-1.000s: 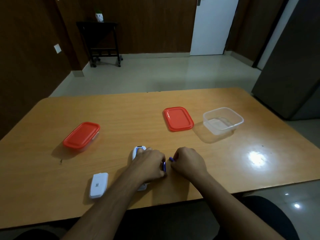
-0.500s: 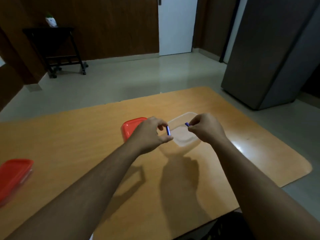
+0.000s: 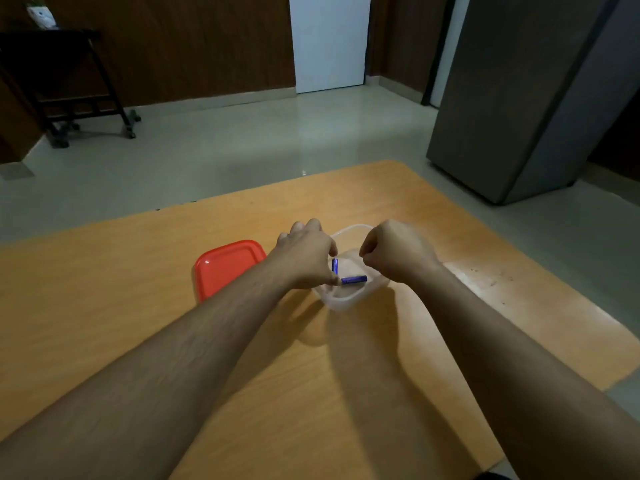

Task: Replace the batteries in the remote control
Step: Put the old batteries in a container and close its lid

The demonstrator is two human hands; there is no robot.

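clear tub (image 3: 346, 299) on table (image 3: 138, 289) | two blue batteries: one (image 3: 354, 279) lying in tub, free of right hand (image 3: 394, 251), fingers curled, nothing held | other battery (image 3: 335, 265) upright, pinched by left hand (image 3: 306, 258) over tub | red lid (image 3: 225, 265) left of tub

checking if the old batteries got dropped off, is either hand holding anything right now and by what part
The left hand pinches an upright blue battery by its ends over the clear container. The right hand looks empty; a second battery lies inside.
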